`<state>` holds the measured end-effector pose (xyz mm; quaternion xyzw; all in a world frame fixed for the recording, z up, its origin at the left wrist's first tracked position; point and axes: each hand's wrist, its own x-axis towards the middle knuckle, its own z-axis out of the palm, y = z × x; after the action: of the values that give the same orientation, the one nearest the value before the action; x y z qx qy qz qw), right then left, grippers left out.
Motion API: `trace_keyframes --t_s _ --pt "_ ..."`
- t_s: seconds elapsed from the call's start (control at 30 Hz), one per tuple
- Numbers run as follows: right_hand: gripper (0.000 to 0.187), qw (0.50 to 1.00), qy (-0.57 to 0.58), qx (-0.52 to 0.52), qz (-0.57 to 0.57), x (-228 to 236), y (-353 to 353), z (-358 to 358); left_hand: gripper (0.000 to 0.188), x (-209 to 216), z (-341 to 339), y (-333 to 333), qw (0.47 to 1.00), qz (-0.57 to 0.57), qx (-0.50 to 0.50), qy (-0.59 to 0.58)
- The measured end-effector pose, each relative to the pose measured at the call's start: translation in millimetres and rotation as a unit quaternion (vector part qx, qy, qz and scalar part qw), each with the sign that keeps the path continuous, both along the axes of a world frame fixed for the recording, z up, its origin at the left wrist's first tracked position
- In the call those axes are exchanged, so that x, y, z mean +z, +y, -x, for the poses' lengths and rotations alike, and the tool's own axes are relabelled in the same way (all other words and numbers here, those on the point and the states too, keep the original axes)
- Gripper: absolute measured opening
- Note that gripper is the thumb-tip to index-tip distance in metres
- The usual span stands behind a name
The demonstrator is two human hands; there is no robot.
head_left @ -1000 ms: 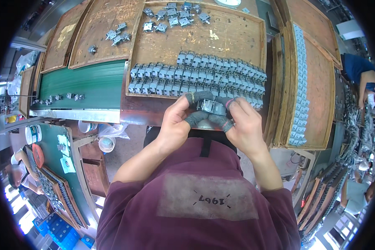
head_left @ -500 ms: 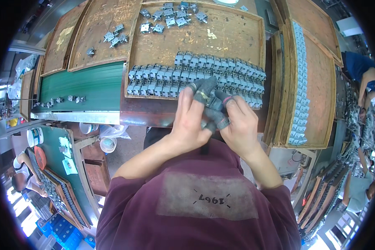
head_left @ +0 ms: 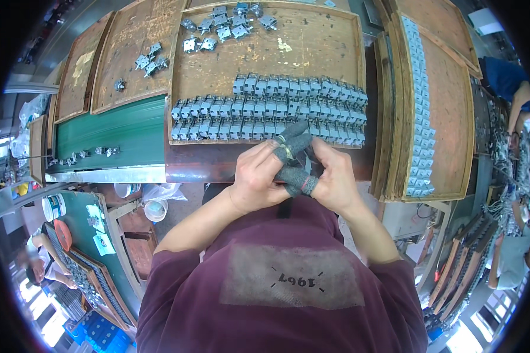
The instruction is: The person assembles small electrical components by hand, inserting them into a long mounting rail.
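My left hand (head_left: 259,173) and my right hand (head_left: 334,176) meet in front of the near edge of a wooden tray (head_left: 330,35). Dark grey cloth sleeves cover several of their fingers. Both hands are closed around a small metal part (head_left: 303,160), which the fingers almost wholly hide. Just beyond them, similar grey box-shaped metal parts (head_left: 247,109) stand packed in three rows across the tray. More of these parts (head_left: 222,26) lie loose in a pile at the tray's far left.
To the left, a green conveyor belt (head_left: 118,126) carries a few small parts, with another wooden tray (head_left: 123,53) behind it. On the right, a tray (head_left: 447,135) holds a long column of parts. A white bucket (head_left: 155,210) stands below left. Other people work at both sides.
My hands have drawn slightly nearer to me and closed tighter over the metal part, which showed more before. The whole view has shifted a little, moving the trays leftward.
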<state>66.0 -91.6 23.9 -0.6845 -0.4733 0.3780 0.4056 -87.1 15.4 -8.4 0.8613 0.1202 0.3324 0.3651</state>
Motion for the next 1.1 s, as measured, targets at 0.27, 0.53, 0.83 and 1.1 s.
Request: trace_keyframes --t_s 0.27,0.53,0.83,1.1 --pt "0.03 0.959 0.0 -0.275 -0.06 32 -42 -102 0.038 -25 9 124 0.963 0.005 0.162 0.215" --pt "0.026 0.875 -0.068 -0.467 0.109 14 -76 -217 0.055 -63 27 228 0.896 0.294 0.017 0.332" --pt "0.02 0.904 0.019 -0.424 0.053 -10 -112 -232 0.061 -33 6 213 0.875 0.305 0.028 0.376" --pt "0.027 0.892 0.089 -0.44 0.057 -7 -110 -232 0.03 -46 22 280 0.868 -0.258 0.269 0.328"
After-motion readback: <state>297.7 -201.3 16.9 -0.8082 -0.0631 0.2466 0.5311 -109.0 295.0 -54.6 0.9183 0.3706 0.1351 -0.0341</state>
